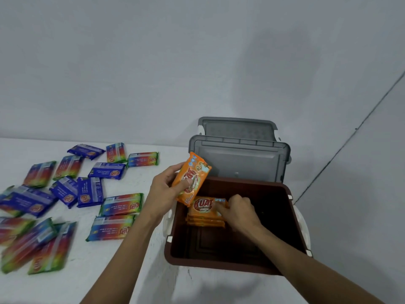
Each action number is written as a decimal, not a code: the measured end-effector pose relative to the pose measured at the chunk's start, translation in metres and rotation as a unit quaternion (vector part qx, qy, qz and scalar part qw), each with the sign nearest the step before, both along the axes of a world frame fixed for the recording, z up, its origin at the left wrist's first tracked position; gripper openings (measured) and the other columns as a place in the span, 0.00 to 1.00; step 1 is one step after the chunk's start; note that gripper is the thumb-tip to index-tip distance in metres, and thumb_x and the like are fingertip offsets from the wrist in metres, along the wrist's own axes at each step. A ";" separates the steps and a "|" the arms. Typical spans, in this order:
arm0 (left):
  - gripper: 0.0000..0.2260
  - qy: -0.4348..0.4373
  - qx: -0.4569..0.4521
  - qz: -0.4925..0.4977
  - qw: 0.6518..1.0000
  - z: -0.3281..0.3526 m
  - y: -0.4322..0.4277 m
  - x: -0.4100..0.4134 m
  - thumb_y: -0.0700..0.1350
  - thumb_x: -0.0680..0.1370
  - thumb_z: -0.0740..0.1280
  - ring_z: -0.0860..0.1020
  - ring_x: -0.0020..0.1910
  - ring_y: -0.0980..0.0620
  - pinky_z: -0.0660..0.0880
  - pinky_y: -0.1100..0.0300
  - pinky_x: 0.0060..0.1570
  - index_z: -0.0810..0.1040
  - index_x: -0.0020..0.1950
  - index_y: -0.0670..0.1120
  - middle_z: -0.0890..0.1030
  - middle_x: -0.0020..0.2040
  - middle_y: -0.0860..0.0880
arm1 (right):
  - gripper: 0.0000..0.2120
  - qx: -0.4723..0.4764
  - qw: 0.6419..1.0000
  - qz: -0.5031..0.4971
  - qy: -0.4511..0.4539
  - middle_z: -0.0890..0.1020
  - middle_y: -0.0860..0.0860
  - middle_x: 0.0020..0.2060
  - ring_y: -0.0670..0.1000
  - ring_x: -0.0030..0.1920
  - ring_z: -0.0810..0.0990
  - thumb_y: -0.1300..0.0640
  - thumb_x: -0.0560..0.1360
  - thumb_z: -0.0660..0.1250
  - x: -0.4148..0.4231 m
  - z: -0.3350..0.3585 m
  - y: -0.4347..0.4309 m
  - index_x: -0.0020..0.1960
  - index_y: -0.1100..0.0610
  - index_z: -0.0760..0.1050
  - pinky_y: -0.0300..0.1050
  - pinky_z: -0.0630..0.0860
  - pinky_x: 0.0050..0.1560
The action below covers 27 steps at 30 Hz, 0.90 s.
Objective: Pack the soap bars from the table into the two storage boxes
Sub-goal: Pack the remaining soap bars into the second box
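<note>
An open brown storage box [232,263] stands at the table's right end. Inside it, against the far left, lies a stack of orange soap bars [203,212]. My right hand [240,212] is down in the box with its fingers resting on the top bar of that stack. My left hand [166,189] holds another orange soap bar [192,177] tilted above the box's left rim. Several blue and rainbow-wrapped soap bars [91,191] lie scattered over the white table [109,270] to the left.
Two grey lids [241,159] lean against the wall behind the brown box. The wall runs close behind the table. White latches stick out from the box's sides.
</note>
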State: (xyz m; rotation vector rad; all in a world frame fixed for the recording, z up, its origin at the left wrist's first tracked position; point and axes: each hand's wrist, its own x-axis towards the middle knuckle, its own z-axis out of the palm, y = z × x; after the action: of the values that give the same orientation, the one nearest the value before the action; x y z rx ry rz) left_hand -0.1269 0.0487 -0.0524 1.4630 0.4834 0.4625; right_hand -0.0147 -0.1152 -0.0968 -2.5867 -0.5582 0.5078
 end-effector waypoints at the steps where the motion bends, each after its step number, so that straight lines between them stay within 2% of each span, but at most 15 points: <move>1: 0.17 0.003 0.006 0.000 1.000 0.000 0.000 0.000 0.38 0.75 0.71 0.84 0.46 0.56 0.79 0.64 0.38 0.76 0.61 0.53 0.85 0.49 0.53 | 0.20 -0.010 0.999 0.008 -0.040 0.79 0.52 0.37 0.49 0.33 0.77 0.39 0.77 0.65 0.000 0.003 -0.002 0.41 0.56 0.72 0.40 0.70 0.29; 3: 0.16 0.015 0.016 0.001 1.000 0.001 0.001 -0.001 0.38 0.74 0.73 0.84 0.45 0.54 0.80 0.63 0.37 0.77 0.58 0.51 0.85 0.46 0.52 | 0.17 0.024 0.993 0.018 -0.119 0.77 0.48 0.35 0.48 0.35 0.75 0.41 0.78 0.63 0.002 0.013 -0.006 0.42 0.55 0.72 0.38 0.66 0.28; 5: 0.15 0.029 0.034 -0.011 0.999 0.003 0.003 -0.001 0.39 0.73 0.74 0.85 0.45 0.52 0.80 0.62 0.37 0.78 0.56 0.50 0.86 0.45 0.50 | 0.14 0.146 0.981 0.025 -0.128 0.77 0.46 0.34 0.46 0.35 0.76 0.45 0.78 0.65 0.006 0.023 -0.010 0.43 0.55 0.75 0.34 0.68 0.31; 7: 0.14 0.030 0.056 -0.033 0.997 0.005 0.005 -0.001 0.40 0.72 0.75 0.84 0.45 0.54 0.80 0.63 0.38 0.80 0.55 0.51 0.86 0.46 0.50 | 0.11 0.298 0.954 0.016 -0.021 0.83 0.47 0.41 0.45 0.42 0.81 0.47 0.78 0.67 0.012 0.034 -0.010 0.51 0.55 0.79 0.35 0.77 0.41; 9: 0.13 0.029 0.072 -0.059 0.995 0.010 0.005 0.000 0.41 0.71 0.76 0.84 0.46 0.55 0.80 0.64 0.39 0.82 0.53 0.52 0.85 0.47 0.52 | 0.14 0.388 0.914 0.007 0.117 0.84 0.52 0.47 0.49 0.47 0.83 0.50 0.78 0.68 0.015 0.045 -0.011 0.59 0.58 0.78 0.44 0.82 0.48; 11: 0.12 0.028 0.081 -0.075 0.993 0.013 0.004 0.003 0.42 0.71 0.76 0.84 0.46 0.56 0.80 0.64 0.39 0.83 0.52 0.53 0.85 0.47 0.52 | 0.15 0.403 0.900 0.029 0.161 0.85 0.53 0.48 0.50 0.46 0.84 0.53 0.76 0.70 0.016 0.051 -0.013 0.61 0.59 0.78 0.47 0.83 0.48; 14: 0.12 0.025 0.091 -0.072 0.993 0.015 0.002 0.008 0.43 0.71 0.76 0.84 0.46 0.56 0.79 0.65 0.38 0.82 0.53 0.52 0.84 0.49 0.52 | 0.13 0.408 0.890 0.047 0.196 0.86 0.53 0.46 0.48 0.44 0.85 0.57 0.74 0.72 0.014 0.050 -0.015 0.58 0.58 0.80 0.47 0.83 0.46; 16: 0.13 0.027 0.101 -0.075 0.992 0.014 0.001 0.010 0.44 0.71 0.76 0.84 0.45 0.55 0.80 0.64 0.38 0.81 0.54 0.52 0.84 0.49 0.52 | 0.14 0.405 0.884 0.049 0.228 0.86 0.54 0.48 0.50 0.46 0.86 0.57 0.74 0.73 0.013 0.047 -0.017 0.58 0.59 0.79 0.45 0.82 0.44; 19: 0.14 0.045 0.103 -0.101 0.988 0.009 0.000 0.012 0.45 0.71 0.76 0.85 0.45 0.54 0.81 0.62 0.40 0.80 0.54 0.51 0.84 0.48 0.52 | 0.13 0.395 0.885 0.045 0.242 0.87 0.54 0.47 0.49 0.43 0.85 0.57 0.74 0.73 0.011 0.044 -0.018 0.56 0.60 0.78 0.37 0.77 0.37; 21: 0.12 0.053 0.152 -0.088 0.983 0.002 0.000 0.014 0.50 0.72 0.75 0.83 0.48 0.58 0.81 0.60 0.44 0.80 0.53 0.52 0.84 0.49 0.54 | 0.13 0.389 0.890 0.021 0.238 0.87 0.55 0.46 0.51 0.43 0.86 0.56 0.74 0.73 0.012 0.041 -0.019 0.55 0.61 0.77 0.39 0.77 0.37; 23: 0.08 0.058 0.229 -0.028 0.971 -0.005 0.003 0.013 0.54 0.74 0.72 0.79 0.51 0.63 0.77 0.65 0.45 0.80 0.51 0.55 0.82 0.49 0.59 | 0.15 0.378 0.894 -0.012 0.241 0.87 0.55 0.45 0.53 0.44 0.86 0.55 0.74 0.74 0.013 0.035 -0.022 0.55 0.63 0.78 0.45 0.79 0.41; 24: 0.06 0.060 0.259 0.005 0.964 -0.007 0.005 0.012 0.55 0.75 0.70 0.77 0.51 0.64 0.74 0.66 0.45 0.80 0.50 0.56 0.80 0.50 0.62 | 0.16 0.368 0.897 -0.027 0.242 0.87 0.55 0.44 0.52 0.42 0.85 0.54 0.73 0.74 0.014 0.031 -0.024 0.55 0.63 0.78 0.44 0.78 0.39; 25: 0.07 0.066 0.283 0.030 0.956 -0.009 0.007 0.011 0.57 0.75 0.69 0.76 0.52 0.64 0.72 0.66 0.46 0.80 0.50 0.57 0.79 0.52 0.62 | 0.16 0.356 0.901 -0.039 0.243 0.87 0.54 0.43 0.49 0.39 0.84 0.54 0.73 0.74 0.014 0.027 -0.025 0.55 0.63 0.78 0.42 0.77 0.36; 27: 0.16 0.104 0.320 0.042 0.941 -0.014 0.012 0.009 0.63 0.74 0.65 0.75 0.53 0.60 0.72 0.62 0.50 0.81 0.55 0.55 0.77 0.56 0.59 | 0.15 0.333 0.909 -0.056 0.243 0.87 0.54 0.41 0.46 0.35 0.83 0.54 0.73 0.75 0.013 0.020 -0.025 0.54 0.63 0.79 0.38 0.75 0.33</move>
State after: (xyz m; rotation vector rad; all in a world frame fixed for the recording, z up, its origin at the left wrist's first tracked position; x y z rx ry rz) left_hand -0.1174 0.0606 -0.0666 2.1393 0.5969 0.5674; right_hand -0.0015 -0.1400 -0.0768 -1.7437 -0.3261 0.7381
